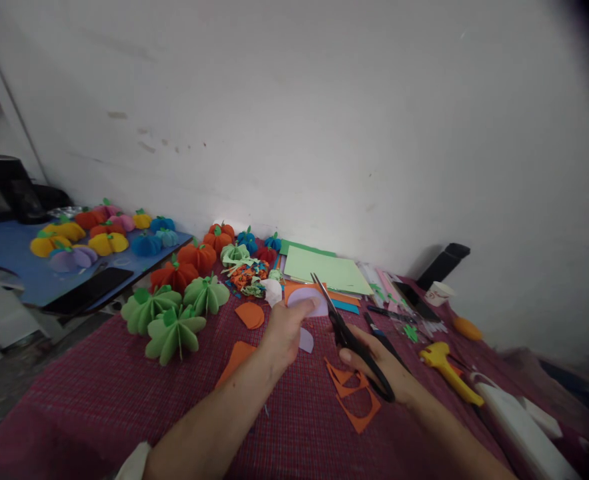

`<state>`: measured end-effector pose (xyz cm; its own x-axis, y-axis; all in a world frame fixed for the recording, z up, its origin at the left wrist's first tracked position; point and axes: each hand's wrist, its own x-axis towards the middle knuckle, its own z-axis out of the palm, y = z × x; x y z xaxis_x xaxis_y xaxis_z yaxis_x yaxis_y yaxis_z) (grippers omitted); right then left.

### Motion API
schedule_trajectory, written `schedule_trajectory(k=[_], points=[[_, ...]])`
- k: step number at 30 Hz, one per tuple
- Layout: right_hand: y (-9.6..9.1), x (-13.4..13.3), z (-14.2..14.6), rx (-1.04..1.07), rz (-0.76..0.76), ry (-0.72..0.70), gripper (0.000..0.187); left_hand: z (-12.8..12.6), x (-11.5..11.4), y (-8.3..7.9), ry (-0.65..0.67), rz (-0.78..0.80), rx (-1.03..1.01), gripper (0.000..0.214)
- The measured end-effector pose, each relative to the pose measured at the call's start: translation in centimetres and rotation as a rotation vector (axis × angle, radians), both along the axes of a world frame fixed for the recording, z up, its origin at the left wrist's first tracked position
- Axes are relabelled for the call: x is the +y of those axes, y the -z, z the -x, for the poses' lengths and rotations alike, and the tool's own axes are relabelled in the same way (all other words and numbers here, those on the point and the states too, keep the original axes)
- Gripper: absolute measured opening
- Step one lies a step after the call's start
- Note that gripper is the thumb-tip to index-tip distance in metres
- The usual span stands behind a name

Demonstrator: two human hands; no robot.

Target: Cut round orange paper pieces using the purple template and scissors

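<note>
My left hand [287, 327] pinches a lilac half-round paper template [301, 297] together with a sheet of orange paper [293, 287] behind it. In my right hand [377, 357] are black-handled scissors [357, 350], their blades pointing up and away beside the right edge of the papers. Whether the blades touch the paper I cannot tell. Below my left hand another lilac paper piece [305, 340] lies on the cloth. Orange cut-out scraps [357, 407] rest beneath my right hand, and rounded orange pieces [250, 315] lie left of my left hand.
Green paper pumpkins [177, 333] and red-orange ones [197, 257] stand at left on the checked cloth [124, 407]. Paper sheets [327, 267] lie at the back. A yellow glue gun [451, 373] and paper cup [439, 293] are at right. A blue table [4, 250] holds more paper pumpkins.
</note>
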<state>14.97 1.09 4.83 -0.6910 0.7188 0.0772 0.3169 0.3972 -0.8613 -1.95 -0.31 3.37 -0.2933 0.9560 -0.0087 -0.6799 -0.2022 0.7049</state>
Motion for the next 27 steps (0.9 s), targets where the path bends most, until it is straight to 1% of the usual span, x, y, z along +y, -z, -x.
schedule_trajectory(k=[4, 9, 13, 19, 23, 27], points=[[-0.1, 0.1, -0.1, 0.002, -0.006, 0.003, 0.046, 0.0, 0.0, 0.2, -0.013, 0.005, 0.013, 0.019], [-0.3, -0.1, -0.3, 0.001, -0.004, 0.02, 0.042, -0.1, -0.1, 0.1, 0.004, 0.013, 0.014, 0.019], [-0.2, 0.1, -0.5, -0.02, 0.03, 0.028, 0.039, -0.1, -0.1, 0.0, 0.003, 0.014, 0.005, 0.018], [-0.2, 0.6, -1.3, -0.063, 0.067, 0.0, 0.044, -0.1, 0.1, 0.2, 0.015, 0.01, 0.004, 0.018], [-0.5, 0.8, -1.8, -0.092, 0.045, -0.009, 0.048, -0.2, 0.1, 0.4, 0.027, 0.015, 0.027, 0.018], [-0.7, 0.8, -1.8, -0.095, 0.028, -0.035, 0.048, -0.3, 0.0, 0.5, 0.031, 0.041, 0.038, 0.016]])
